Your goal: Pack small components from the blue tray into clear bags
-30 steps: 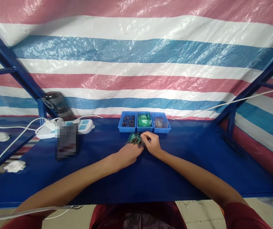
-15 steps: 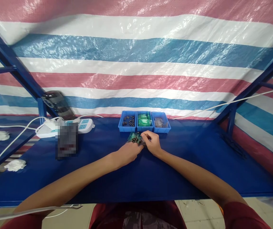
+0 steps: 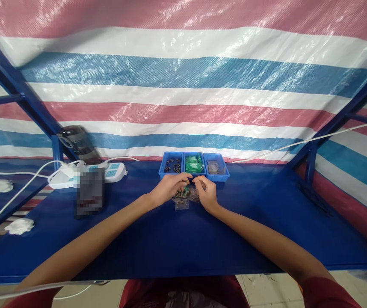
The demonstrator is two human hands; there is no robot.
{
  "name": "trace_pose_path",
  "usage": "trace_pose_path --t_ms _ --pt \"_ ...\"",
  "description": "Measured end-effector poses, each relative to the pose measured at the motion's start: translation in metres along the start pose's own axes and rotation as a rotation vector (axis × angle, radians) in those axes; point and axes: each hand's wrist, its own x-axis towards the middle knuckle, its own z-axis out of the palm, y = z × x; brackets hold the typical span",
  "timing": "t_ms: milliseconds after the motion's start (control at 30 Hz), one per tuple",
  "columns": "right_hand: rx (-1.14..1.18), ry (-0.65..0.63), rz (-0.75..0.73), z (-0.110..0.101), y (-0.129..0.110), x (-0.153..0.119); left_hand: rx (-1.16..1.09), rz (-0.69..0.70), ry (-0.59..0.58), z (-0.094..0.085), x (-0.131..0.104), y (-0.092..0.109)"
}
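Observation:
A small pile of clear bags and little dark and green parts lies on the blue table in front of the bins. Over its left side is my left hand, fingers pinched on something small I cannot make out. My right hand is at the pile's right side, thumb and finger pressed together close to the left fingertips; what they hold is too small to name. Behind stand three blue bins: one with dark small parts, one with green packets, one with clear bags.
On the left, a white power strip with cables lies beside a blurred dark object. A dark bottle leans behind them. Crumpled white tissue is at the far left. Blue frame posts flank the table.
My left hand has lifted up and back from the pile, uncovering a clear bag at its front. Both hands' fingertips now meet closely above the pile.

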Motion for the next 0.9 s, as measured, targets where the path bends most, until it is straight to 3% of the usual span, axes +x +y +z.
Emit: trace_pose_path --t_ms 133,300,633,900 --pt "0.032 0.012 0.032 0.002 0.005 0.001 -0.238 -0.074 0.263 0.019 -0.003 -0.020" --pt "0.032 -0.010 0.029 0.000 0.004 0.001 -0.347 -0.121 0.393 0.036 -0.009 -0.024" --pt "-0.061 -0.127 -0.125 -0.004 -0.010 -0.001 -0.263 -0.180 0.430 0.038 -0.013 -0.033" --pt "-0.059 -0.183 -0.220 -0.003 -0.007 0.001 -0.246 -0.069 0.429 0.042 -0.014 -0.035"
